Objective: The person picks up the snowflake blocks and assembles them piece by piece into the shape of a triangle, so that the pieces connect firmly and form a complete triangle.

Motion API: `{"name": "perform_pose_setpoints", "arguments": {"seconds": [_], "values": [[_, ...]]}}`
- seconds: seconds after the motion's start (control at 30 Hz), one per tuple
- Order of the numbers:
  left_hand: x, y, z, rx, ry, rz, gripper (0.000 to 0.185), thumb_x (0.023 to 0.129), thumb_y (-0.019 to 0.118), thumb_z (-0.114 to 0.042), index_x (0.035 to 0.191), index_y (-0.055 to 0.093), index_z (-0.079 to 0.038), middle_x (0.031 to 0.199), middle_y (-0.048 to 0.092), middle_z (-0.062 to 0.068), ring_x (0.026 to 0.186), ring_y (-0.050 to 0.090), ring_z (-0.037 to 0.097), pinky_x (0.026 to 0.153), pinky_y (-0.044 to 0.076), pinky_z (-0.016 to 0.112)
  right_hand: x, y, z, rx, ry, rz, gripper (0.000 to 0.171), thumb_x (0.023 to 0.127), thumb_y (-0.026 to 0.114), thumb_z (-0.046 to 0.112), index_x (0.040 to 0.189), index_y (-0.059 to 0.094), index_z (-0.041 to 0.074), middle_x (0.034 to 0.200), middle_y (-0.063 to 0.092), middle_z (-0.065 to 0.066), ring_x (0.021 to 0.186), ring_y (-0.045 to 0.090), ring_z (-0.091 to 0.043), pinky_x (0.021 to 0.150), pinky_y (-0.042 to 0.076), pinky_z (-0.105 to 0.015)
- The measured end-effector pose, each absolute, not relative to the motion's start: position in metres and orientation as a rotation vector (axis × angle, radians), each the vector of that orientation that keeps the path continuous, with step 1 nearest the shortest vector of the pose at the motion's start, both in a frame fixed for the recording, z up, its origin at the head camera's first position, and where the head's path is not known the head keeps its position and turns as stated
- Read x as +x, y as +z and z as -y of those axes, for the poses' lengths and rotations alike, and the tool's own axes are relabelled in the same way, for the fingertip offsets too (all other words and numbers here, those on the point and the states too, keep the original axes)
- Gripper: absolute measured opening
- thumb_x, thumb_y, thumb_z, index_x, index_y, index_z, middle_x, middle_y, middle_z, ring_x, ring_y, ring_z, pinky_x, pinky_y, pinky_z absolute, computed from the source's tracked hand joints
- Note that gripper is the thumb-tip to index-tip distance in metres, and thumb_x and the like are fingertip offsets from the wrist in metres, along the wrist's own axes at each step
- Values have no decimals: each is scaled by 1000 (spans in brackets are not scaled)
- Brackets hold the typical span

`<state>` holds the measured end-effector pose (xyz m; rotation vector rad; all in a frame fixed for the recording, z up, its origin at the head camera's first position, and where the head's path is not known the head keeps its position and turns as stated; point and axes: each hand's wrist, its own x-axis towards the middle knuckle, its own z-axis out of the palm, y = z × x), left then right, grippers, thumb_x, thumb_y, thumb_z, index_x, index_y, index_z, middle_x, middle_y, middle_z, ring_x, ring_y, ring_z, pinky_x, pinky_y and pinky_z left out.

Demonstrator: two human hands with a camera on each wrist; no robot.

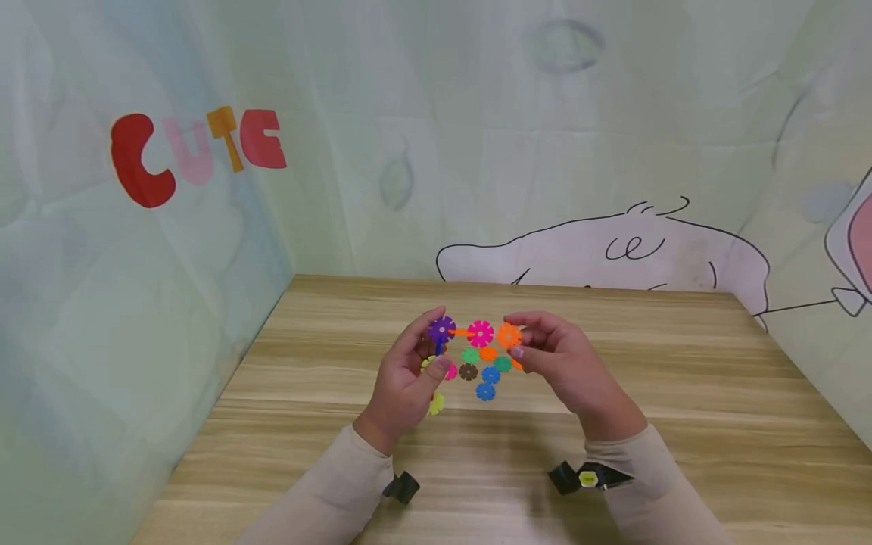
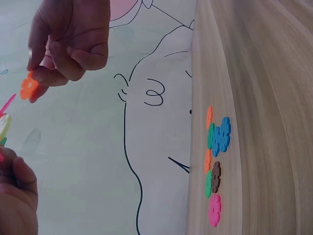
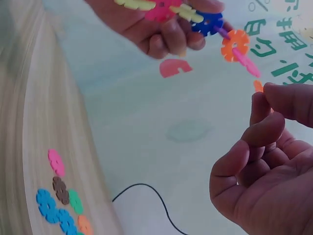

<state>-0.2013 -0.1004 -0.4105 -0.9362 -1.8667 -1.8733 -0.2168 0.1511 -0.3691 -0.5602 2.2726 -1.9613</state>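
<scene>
Snowflake-disc chain (image 1: 477, 333), a short row of interlocked plastic flower-shaped pieces in purple, orange and pink, is held in the air above the desk (image 1: 681, 393), between the two hands. In the head view its long axis runs sideways, from the left hand across to the right, roughly level and parallel to the desk's far edge; the purple disc (image 1: 441, 329) sits at the left end, the pink disc (image 1: 480, 333) in the middle and an orange disc (image 1: 508, 334) at the right end.

The left hand (image 1: 405, 378) grips the purple end with curled fingers, and the right wrist view shows more yellow, pink and blue pieces bunched in that same grasp. The right hand (image 1: 568, 363) pinches the orange disc at the other end between thumb and fingertips; whether that disc is already joined to the row cannot be told.

Just below the chain, loose plastic discs (image 1: 485, 371) lie flat on the wooden desk in a small cluster: green, orange, brown, pink and blue. A yellow disc (image 1: 437, 403) shows beside the left hand's heel.

Pale sleeves (image 1: 341, 492) cover both forearms. A cartoon-printed cloth backdrop (image 1: 613, 250) stands behind the desk, with the word "CUTE" (image 1: 197, 151) on the left panel.
</scene>
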Motion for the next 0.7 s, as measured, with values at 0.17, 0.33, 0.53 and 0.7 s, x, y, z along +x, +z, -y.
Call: {"name": "perform_pose_setpoints", "arguments": {"seconds": [0.17,0.33,0.53,0.7], "values": [[-202,-411,101,-943,-1870,1866,54,105,59,-1,156,43,-1,124,55,26,102,57,13,85,57,19,-211,-364,-150,-581,-1983,-2190,39,102,60,-4,141,57,-6,97,58,-4,83,58,-16,76,57,-24],[-201,-411,101,-943,-1867,1865,53,105,60,-3,155,44,-1,124,57,19,102,58,14,85,57,19,-210,-362,-150,-608,-1928,-2204,36,104,60,1,139,60,-4,98,61,-5,85,59,-18,77,56,-25],[-201,-411,101,-968,-1866,1863,52,104,60,1,154,45,0,123,57,9,98,58,19,82,58,19,-209,-362,-151,-613,-1873,-2177,34,106,60,8,139,62,-1,106,68,-9,88,61,-20,80,56,-26],[-201,-412,100,-995,-1864,1862,52,105,62,-8,154,45,0,121,58,7,97,58,14,83,57,20,-209,-361,-151,-592,-1868,-2145,33,107,59,9,138,61,-4,108,69,-8,90,62,-20,83,57,-27]]}}
